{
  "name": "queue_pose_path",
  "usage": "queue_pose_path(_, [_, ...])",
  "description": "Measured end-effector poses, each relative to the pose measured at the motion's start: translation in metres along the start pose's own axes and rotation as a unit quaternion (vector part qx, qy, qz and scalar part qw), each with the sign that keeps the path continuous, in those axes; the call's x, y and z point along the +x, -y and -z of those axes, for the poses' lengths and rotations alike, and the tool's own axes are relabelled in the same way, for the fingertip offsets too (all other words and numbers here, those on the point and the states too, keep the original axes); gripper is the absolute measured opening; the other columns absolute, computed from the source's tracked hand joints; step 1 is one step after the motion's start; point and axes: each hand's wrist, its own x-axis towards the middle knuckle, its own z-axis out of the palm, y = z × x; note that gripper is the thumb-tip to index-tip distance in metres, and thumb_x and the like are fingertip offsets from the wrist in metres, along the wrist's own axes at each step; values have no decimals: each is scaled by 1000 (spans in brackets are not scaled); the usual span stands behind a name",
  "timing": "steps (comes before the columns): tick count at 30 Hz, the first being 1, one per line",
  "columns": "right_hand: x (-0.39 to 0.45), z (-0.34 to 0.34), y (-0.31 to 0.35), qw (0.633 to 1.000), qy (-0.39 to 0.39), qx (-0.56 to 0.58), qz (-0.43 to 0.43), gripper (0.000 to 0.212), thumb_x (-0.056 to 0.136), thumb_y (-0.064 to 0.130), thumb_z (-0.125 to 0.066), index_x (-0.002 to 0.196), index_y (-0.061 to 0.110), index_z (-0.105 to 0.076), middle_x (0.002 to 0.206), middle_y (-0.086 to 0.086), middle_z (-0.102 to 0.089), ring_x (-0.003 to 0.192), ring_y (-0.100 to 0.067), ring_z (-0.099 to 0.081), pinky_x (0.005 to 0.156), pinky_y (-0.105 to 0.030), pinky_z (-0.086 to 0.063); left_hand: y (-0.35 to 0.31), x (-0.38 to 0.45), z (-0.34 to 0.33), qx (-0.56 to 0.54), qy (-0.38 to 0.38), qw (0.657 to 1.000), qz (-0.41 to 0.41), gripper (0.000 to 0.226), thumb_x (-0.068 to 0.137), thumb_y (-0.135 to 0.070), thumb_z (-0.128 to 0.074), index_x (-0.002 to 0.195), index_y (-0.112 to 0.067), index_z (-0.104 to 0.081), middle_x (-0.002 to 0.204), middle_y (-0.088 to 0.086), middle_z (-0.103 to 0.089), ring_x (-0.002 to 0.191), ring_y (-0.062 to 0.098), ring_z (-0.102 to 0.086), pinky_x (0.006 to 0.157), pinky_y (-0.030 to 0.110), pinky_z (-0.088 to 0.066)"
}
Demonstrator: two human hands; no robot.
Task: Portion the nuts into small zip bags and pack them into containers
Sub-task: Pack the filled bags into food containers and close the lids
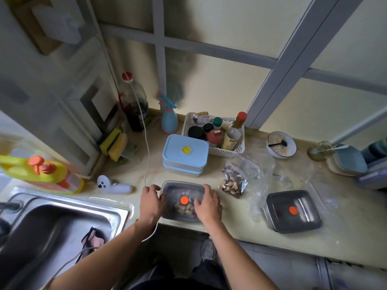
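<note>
the grey lidded container [182, 200] sits at the front edge of the counter [230, 225], straight ahead of me, and through its see-through lid with the orange dot i can make out a small bag of nuts inside. my left hand [151, 203] curls against its left side, thumb over the lid's edge, and my right hand [207, 204] lies on the right part of the lid with fingers bent over the far rim, so both hands hold it. just right of it lies an open zip bag of nuts [233, 183] among crumpled clear bags. further right sits a 2nd grey container [293, 211], lid on. behind mine stand 2 stacked blue-lidded boxes [185, 154], then a white basket of bottles [215, 132]. the steel sink [52, 222] is to my left.
</note>
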Motion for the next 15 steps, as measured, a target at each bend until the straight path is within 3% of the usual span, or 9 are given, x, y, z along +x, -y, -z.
queue_pose_path(3, [-3, -4, 2, 1000, -2, 6, -10, 59, 96, 30, -55, 150, 29, -31, 139, -6, -47, 130, -29, -49, 102, -42, -46, 1, -1, -5, 95, 6, 992, -79, 47, 89, -23, -68, 131, -7, -54, 123, 17, -51, 109, 37, -52, 89, 44, -48])
queue_pose_path(8, [1, -6, 4, 1000, -3, 20, -21, 54, 94, 28, -55, 144, 24, -34, 133, -8, -48, 124, -32, -51, 95, -41, -47, -2, 0, -13, 104, 61, 989, -87, 41, 93, -23, -58, 128, -7, -45, 122, 14, -51, 108, 37, -53, 86, 46, -48])
queue_pose_path(12, [10, -13, 9, 999, -34, 22, -2, 51, 95, 41, -57, 134, 14, -39, 130, -13, -51, 122, -33, -51, 95, -41, -47, -5, 8, -21, 74, 94, 992, -45, 39, 97, -30, -56, 120, -3, -39, 120, 20, -50, 112, 40, -52, 92, 45, -45])
queue_pose_path(15, [16, -18, 12, 1000, -11, 20, 4, 55, 101, 50, -47, 149, 29, -31, 151, -17, -36, 135, -37, -44, 106, -45, -44, -15, 16, -25, -18, 88, 996, 26, 41, 103, -37, -46, 130, -6, -39, 132, 22, -50, 122, 43, -48, 103, 45, -39])
